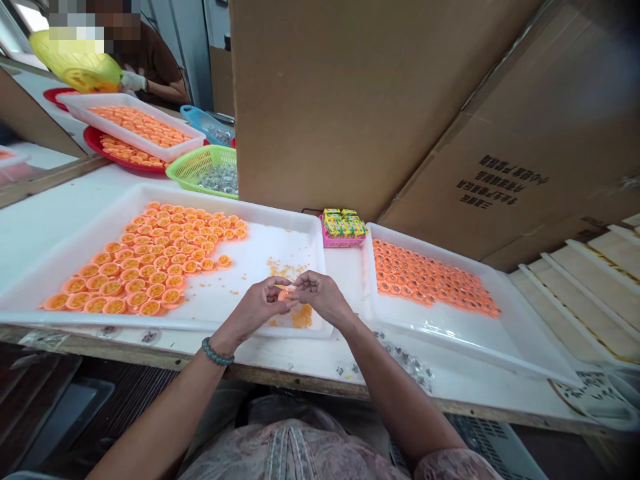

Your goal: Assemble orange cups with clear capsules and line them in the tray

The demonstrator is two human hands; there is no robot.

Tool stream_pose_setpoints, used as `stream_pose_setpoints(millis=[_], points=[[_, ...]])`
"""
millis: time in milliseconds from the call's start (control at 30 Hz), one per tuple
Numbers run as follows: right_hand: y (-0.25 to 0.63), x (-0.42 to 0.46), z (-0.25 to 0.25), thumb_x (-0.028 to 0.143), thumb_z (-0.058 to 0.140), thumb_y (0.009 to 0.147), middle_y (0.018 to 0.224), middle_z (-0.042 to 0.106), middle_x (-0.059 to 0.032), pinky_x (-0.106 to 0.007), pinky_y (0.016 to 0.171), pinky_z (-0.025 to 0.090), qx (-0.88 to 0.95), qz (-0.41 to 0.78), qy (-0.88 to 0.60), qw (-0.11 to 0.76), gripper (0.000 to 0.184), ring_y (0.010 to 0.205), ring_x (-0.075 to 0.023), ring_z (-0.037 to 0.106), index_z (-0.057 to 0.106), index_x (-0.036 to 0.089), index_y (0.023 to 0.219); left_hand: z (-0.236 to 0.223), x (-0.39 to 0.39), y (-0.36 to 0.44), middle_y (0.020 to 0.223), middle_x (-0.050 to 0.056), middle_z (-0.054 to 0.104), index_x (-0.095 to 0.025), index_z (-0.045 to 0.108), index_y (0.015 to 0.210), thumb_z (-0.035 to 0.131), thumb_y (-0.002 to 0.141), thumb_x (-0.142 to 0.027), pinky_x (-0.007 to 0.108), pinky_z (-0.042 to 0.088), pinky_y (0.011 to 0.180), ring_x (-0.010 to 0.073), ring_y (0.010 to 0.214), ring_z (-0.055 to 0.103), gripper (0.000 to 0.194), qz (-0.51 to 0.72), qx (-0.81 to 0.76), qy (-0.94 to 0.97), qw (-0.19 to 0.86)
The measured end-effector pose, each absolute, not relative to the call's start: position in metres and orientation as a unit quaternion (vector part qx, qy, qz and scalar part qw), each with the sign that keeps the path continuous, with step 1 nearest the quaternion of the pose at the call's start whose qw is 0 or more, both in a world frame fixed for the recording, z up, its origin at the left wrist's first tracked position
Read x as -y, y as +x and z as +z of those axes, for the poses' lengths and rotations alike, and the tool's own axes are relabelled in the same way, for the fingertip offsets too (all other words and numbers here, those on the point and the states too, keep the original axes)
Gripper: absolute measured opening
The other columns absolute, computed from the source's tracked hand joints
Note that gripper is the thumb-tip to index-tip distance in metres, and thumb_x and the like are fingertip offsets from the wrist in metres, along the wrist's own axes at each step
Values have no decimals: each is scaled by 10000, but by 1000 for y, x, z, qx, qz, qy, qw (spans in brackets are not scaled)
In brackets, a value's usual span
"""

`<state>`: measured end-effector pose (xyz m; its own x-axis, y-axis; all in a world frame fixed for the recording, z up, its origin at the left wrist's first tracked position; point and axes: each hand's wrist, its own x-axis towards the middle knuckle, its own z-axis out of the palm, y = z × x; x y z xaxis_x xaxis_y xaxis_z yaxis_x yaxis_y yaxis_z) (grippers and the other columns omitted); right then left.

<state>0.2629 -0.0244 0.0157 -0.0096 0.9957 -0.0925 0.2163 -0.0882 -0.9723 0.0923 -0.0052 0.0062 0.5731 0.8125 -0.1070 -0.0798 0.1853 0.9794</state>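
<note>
In the head view my left hand (260, 303) pinches a small orange cup-shaped piece (284, 294) between thumb and fingers. My right hand (323, 297) meets it there, its fingertips closed at the piece's right side; a thin pale edge shows between the hands. Both hands are over the right end of a white tray (240, 263). Loose yellow beads (301, 317) lie in that tray below and behind my fingers. Rows of orange cups (145, 260) with yellow contents fill its left part. What is inside the held piece is too small to make out.
A second white tray (480, 340) at right holds orange pieces. Between the trays stands a pink basket (345, 242) of yellow-green packets. Clear plastic parts (413, 367) lie near the table edge. Behind are cardboard (350, 100) and a green basket (183, 175). A gloved co-worker's hand (133, 81) holds a yellow basket (80, 67).
</note>
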Motion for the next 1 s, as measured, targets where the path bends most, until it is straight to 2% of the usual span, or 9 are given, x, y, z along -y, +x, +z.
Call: stream_pose_setpoints(millis=[67, 167, 267, 367, 533, 633, 833, 1000], points=[[261, 29, 12, 360, 728, 634, 759, 626, 5, -229, 562, 474, 510, 480, -575, 424, 311, 588, -94, 567, 630, 171, 860, 5, 5, 93, 817, 33, 689, -196, 527, 1058, 694, 668, -224, 317, 478, 736, 186, 769, 637, 424, 333, -339, 554, 683], [258, 36, 6, 383, 640, 741, 889, 646, -34, -264, 655, 497, 527, 472, -570, 419, 284, 739, -133, 605, 648, 183, 941, 5, 4, 94, 838, 40, 692, -210, 460, 1089, 706, 667, -246, 315, 477, 736, 181, 761, 638, 490, 343, -347, 562, 667], [253, 41, 2, 336, 612, 778, 856, 657, -33, -280, 715, 488, 552, 437, -568, 426, 187, 798, -151, 605, 655, 182, 874, 4, 4, 93, 818, 36, 692, -216, 430, 1116, 719, 652, -243, 309, 475, 722, 177, 737, 633, 547, 342, -352, 567, 662], [250, 44, 0, 297, 627, 765, 801, 649, -24, -271, 688, 481, 545, 412, -573, 452, 133, 754, -148, 602, 642, 180, 826, 5, 4, 93, 792, 31, 695, -216, 438, 1125, 724, 643, -239, 294, 469, 702, 180, 725, 635, 561, 328, -351, 572, 665], [255, 46, 7, 351, 606, 788, 854, 656, -30, -275, 723, 472, 551, 435, -555, 445, 198, 801, -154, 610, 660, 179, 870, 7, 4, 95, 841, 56, 706, -205, 428, 1142, 740, 639, -280, 324, 474, 742, 200, 778, 646, 597, 313, -364, 566, 671], [256, 46, 9, 319, 622, 786, 877, 656, -27, -259, 735, 463, 561, 421, -564, 436, 177, 809, -141, 604, 663, 178, 884, 9, 3, 96, 844, 58, 708, -198, 426, 1149, 745, 636, -325, 343, 473, 760, 217, 809, 650, 617, 296, -371, 577, 665], [251, 48, 1, 265, 666, 751, 791, 623, -7, -217, 652, 437, 589, 334, -613, 408, 104, 720, -116, 567, 660, 183, 814, 17, 5, 97, 732, 20, 694, -211, 430, 1167, 736, 628, -403, 299, 477, 646, 213, 703, 640, 649, 233, -399, 639, 615], [260, 55, 3, 355, 691, 718, 679, 592, 30, -186, 550, 400, 582, 358, -597, 421, 168, 622, -93, 532, 677, 201, 784, 13, 1, 101, 799, 23, 719, -311, 431, 1206, 722, 595, -511, 340, 525, 673, 256, 787, 663, 706, 216, -430, 621, 619]])
